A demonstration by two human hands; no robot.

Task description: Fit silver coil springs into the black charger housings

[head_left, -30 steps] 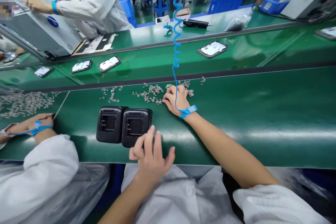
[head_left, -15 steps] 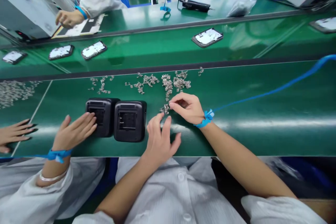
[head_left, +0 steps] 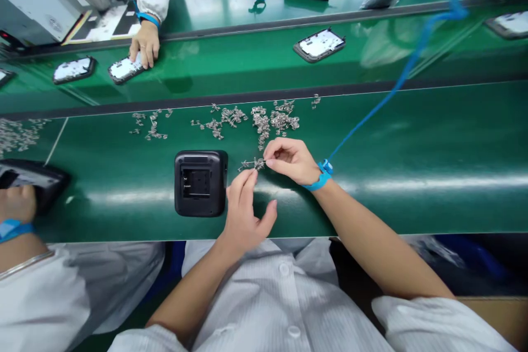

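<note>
Small silvery metal pieces (head_left: 284, 119) lie in loose clusters on the green bench. My right hand (head_left: 292, 160) pinches at the right end of a small tangled bunch (head_left: 248, 164), thumb and forefinger together on a metal piece. The fingertips of my left hand (head_left: 246, 206) touch the near side of that bunch, its thumb held apart and nothing gripped. Left of my left hand a black device (head_left: 201, 183) with a square recess lies flat on the bench.
At the far left a person's hand (head_left: 16, 203) holds another black device (head_left: 45, 181). Across the bench, another person's hand (head_left: 145, 44) touches a white-and-black part (head_left: 125, 69) on the conveyor. A blue cord (head_left: 383, 102) runs from my right wrist.
The neighbour has moved one black device away to the left. The person opposite has reached down to a conveyor part. My left fingers have drawn closer to the bunch, which has spread leftwards.
</note>
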